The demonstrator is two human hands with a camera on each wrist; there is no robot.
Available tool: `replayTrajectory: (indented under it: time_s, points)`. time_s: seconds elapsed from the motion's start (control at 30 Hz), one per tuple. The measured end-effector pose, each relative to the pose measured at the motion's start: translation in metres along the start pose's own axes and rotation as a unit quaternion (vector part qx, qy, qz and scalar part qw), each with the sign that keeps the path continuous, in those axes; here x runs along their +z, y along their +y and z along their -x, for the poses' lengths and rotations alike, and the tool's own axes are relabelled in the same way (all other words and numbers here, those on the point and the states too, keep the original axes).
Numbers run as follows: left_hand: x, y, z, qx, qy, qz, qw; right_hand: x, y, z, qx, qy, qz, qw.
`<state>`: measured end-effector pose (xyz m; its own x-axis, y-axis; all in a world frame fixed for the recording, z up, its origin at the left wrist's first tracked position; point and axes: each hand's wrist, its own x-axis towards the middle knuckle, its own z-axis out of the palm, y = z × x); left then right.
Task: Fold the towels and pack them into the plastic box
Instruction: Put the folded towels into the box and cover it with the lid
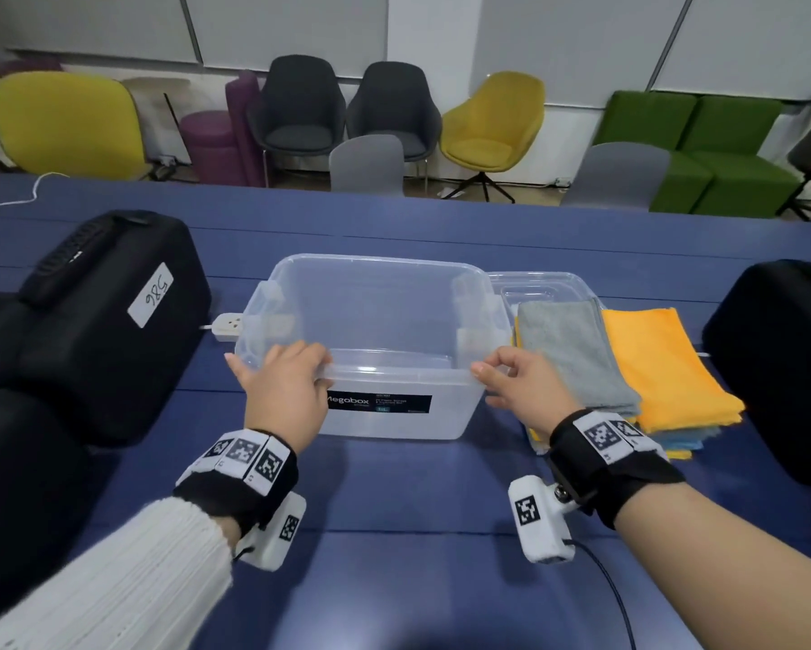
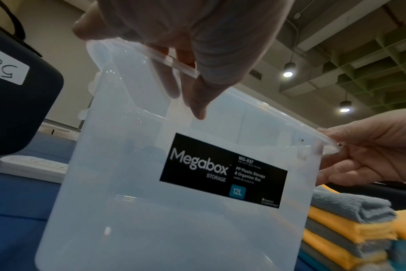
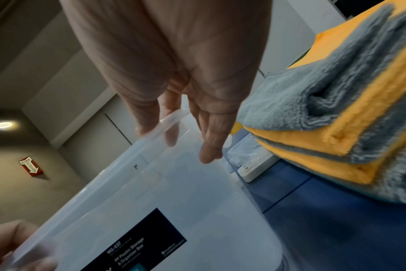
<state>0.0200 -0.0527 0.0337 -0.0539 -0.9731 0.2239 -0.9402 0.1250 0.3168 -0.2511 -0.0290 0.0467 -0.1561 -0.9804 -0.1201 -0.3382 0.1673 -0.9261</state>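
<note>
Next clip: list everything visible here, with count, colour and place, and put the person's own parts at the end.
plastic box: 1, clear, black Megabox label, table centre, nothing inside
lid: 1, clear, right of the box, partly under the towels
towels: one pile, grey, orange and blue, count unclear, right of the box
black cases: 2 or more, at the left and right table edges; the left one is labelled 985
power strip: 1, white, between left case and box
table: 1, blue
chairs: several, yellow, dark grey, grey, behind the table
green sofa: 1, back right
left hand: grips the box's near rim, left corner
right hand: grips the near rim, right corner
wrist cameras: 2, white, on black straps
</note>
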Motion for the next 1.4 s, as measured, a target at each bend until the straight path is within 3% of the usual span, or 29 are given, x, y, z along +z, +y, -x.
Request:
replayTrajectory:
  time_s: [0.27,0.5,0.6,0.7,0.8,0.9,1.0,1.03,1.13,1.23,1.3,1.33,1.4]
  points:
    - [-0.005,0.006,0.044,0.000,0.008,-0.024,1.000,-0.007,0.018,0.036,-0.010,-0.005,0.055,0.998]
    - [-0.019,0.022,0.042,-0.002,-0.063,-0.072,0.995,-0.010,0.019,0.038,-0.012,-0.024,0.071,0.997]
    - [-0.019,0.038,0.041,0.039,-0.086,-0.053,0.994,-0.014,0.024,0.037,-0.026,-0.045,0.109,0.993]
    - [-0.011,0.065,0.045,0.126,-0.063,0.046,0.989,-0.022,0.029,0.039,-0.043,-0.059,0.145,0.987]
    - [-0.006,0.101,0.047,0.210,-0.021,0.237,0.948,-0.039,0.028,0.048,-0.070,-0.047,0.138,0.987]
    - [-0.003,0.148,0.043,0.210,-0.031,0.370,0.904,-0.064,0.026,0.051,-0.075,0.020,0.122,0.989]
    - [0.010,0.197,0.041,0.160,-0.157,0.519,0.825,-0.097,0.034,0.043,-0.079,0.112,0.173,0.975]
    - [0.017,0.212,0.042,0.165,-0.188,0.528,0.812,-0.108,0.040,0.037,-0.078,0.131,0.193,0.969]
    - [0.050,0.247,0.044,0.186,-0.210,0.441,0.852,-0.139,0.058,0.018,-0.064,0.163,0.264,0.949]
    - [0.092,0.266,0.036,0.096,-0.198,0.394,0.892,-0.163,0.070,-0.001,-0.016,0.184,0.312,0.932]
    - [0.119,0.272,0.025,-0.030,-0.150,0.429,0.890,-0.172,0.074,-0.012,0.027,0.169,0.335,0.926]
    - [0.130,0.275,0.017,-0.114,-0.129,0.452,0.875,-0.175,0.076,-0.016,0.046,0.155,0.349,0.923]
    - [0.152,0.275,0.002,-0.298,-0.127,0.497,0.805,-0.179,0.080,-0.025,0.077,0.118,0.374,0.916]
